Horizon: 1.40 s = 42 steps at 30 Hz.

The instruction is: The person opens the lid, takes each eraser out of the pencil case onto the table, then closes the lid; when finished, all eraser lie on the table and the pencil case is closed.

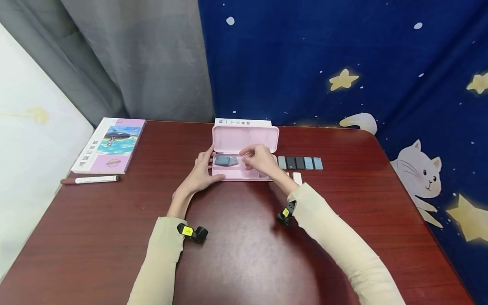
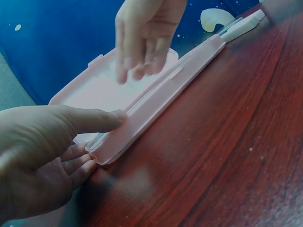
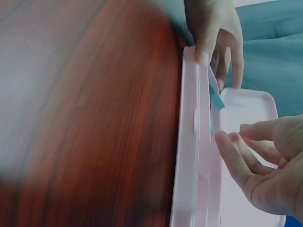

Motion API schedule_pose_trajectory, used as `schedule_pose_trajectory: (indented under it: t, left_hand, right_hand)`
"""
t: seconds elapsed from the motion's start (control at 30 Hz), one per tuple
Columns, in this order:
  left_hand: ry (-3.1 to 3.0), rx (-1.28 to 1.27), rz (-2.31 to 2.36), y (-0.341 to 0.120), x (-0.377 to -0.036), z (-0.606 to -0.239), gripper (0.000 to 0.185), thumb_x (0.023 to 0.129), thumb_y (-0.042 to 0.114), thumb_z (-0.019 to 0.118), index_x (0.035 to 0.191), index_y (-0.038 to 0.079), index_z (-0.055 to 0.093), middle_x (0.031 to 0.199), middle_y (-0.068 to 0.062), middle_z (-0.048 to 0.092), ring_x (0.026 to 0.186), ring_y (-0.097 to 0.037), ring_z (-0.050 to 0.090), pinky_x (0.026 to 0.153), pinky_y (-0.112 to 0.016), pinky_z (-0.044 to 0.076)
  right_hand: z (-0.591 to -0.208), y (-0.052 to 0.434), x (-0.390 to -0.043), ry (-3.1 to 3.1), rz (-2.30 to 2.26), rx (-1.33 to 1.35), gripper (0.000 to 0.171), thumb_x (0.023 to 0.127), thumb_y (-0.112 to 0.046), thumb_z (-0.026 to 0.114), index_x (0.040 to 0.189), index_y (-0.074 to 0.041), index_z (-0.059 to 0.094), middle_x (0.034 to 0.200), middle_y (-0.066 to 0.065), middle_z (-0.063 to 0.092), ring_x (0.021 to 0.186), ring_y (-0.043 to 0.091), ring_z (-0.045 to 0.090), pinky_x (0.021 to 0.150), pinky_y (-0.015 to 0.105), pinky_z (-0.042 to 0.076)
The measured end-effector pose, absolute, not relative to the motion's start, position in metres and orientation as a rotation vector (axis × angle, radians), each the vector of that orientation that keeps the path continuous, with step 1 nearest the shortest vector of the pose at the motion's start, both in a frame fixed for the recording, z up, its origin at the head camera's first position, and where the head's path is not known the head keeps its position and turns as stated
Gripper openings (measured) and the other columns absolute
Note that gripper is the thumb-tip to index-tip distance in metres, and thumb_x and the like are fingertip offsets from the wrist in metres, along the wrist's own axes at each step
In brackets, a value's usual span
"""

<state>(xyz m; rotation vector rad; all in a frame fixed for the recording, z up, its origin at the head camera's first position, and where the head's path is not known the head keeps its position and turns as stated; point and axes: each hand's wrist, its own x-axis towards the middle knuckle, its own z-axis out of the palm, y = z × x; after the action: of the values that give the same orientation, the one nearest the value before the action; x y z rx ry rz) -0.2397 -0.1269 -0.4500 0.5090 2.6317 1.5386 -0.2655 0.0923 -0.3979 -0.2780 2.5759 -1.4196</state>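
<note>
A pink pencil case (image 1: 242,175) lies on the table with its lid (image 1: 244,139) raised at the back. My left hand (image 1: 199,173) steadies its left end, the thumb (image 2: 102,121) on the front edge and the other fingers round the end. Inside, on the left, are blue-grey rectangular blocks (image 1: 223,160); one blue piece (image 3: 217,100) sticks up at a slant in the right wrist view. Over the middle of the case hovers my right hand (image 1: 260,160), its fingers (image 3: 232,153) loosely bent and apart from the thumb, with nothing visible between them.
Several small blocks (image 1: 300,163), grey, black and blue, stand in a row right of the case. In front of them lies a white block (image 1: 297,178). A book (image 1: 110,146) and a marker (image 1: 95,179) lie at the left; another book (image 1: 244,123) is behind the lid.
</note>
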Motion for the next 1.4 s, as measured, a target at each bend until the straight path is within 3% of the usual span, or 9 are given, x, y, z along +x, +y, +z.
schedule_pose_trajectory:
  t: [0.33,0.57,0.7,0.83,0.97,1.27,1.4]
  left_hand:
    - [2.662,0.521,1.514,-0.127,-0.238,-0.449,0.103,0.077,0.007,0.081,0.155,0.005,0.013,0.135,-0.022,0.034,0.122,-0.037,0.034,0.101,-0.049,0.036]
    - [2.653,0.516,1.520,-0.127,-0.235,-0.452,0.102,0.077,0.006,0.080,0.154,0.004,0.013,0.136,-0.023,0.034,0.123,-0.038,0.033,0.102,-0.049,0.036]
    - [2.641,0.516,1.543,-0.126,-0.235,-0.452,0.102,0.076,0.004,0.080,0.154,0.004,0.013,0.137,-0.023,0.033,0.122,-0.038,0.034,0.102,-0.047,0.037]
    - [2.639,0.532,1.544,-0.127,-0.236,-0.452,0.102,0.077,0.004,0.080,0.154,0.003,0.012,0.137,-0.023,0.033,0.122,-0.037,0.035,0.102,-0.046,0.038]
    - [2.649,0.541,1.540,-0.128,-0.237,-0.450,0.102,0.077,0.004,0.080,0.154,0.002,0.012,0.136,-0.023,0.034,0.122,-0.038,0.036,0.101,-0.047,0.038]
    - [2.626,0.529,1.556,-0.126,-0.240,-0.450,0.102,0.076,0.001,0.079,0.153,0.001,0.012,0.137,-0.023,0.033,0.121,-0.036,0.037,0.101,-0.045,0.040]
    - [2.626,0.526,1.534,-0.128,-0.240,-0.450,0.102,0.077,0.002,0.079,0.154,0.002,0.011,0.139,-0.023,0.032,0.122,-0.036,0.035,0.102,-0.044,0.040]
  right_hand:
    - [-0.406,0.060,-0.271,2.551,-1.447,-0.266,0.017,0.085,0.003,0.064,0.101,0.005,0.071,0.085,0.019,0.071,0.066,0.029,0.070,0.057,0.029,0.057]
    - [-0.410,0.050,-0.270,2.579,-1.414,-0.214,0.012,0.088,-0.004,0.068,0.096,0.004,0.071,0.077,0.016,0.069,0.060,0.028,0.068,0.054,0.032,0.057]
    - [-0.412,0.044,-0.272,2.691,-1.288,-0.238,0.011,0.087,-0.011,0.071,0.090,0.000,0.074,0.065,0.008,0.067,0.048,0.020,0.063,0.044,0.023,0.050]
    - [-0.412,0.038,-0.274,2.833,-1.110,-0.294,0.012,0.085,-0.015,0.074,0.081,-0.005,0.077,0.067,0.003,0.068,0.056,0.011,0.058,0.052,0.021,0.044]
    - [-0.410,0.034,-0.276,2.877,-1.037,-0.322,0.012,0.084,-0.015,0.075,0.078,-0.005,0.077,0.079,0.004,0.072,0.072,0.017,0.060,0.065,0.027,0.047]
    - [-0.408,0.038,-0.277,2.814,-1.128,-0.267,0.010,0.082,-0.014,0.075,0.082,-0.004,0.076,0.084,0.006,0.072,0.080,0.019,0.061,0.071,0.026,0.047]
    - [-0.409,0.042,-0.277,2.769,-1.209,-0.257,0.008,0.081,-0.012,0.075,0.083,-0.004,0.076,0.080,0.006,0.072,0.073,0.014,0.058,0.066,0.022,0.044]
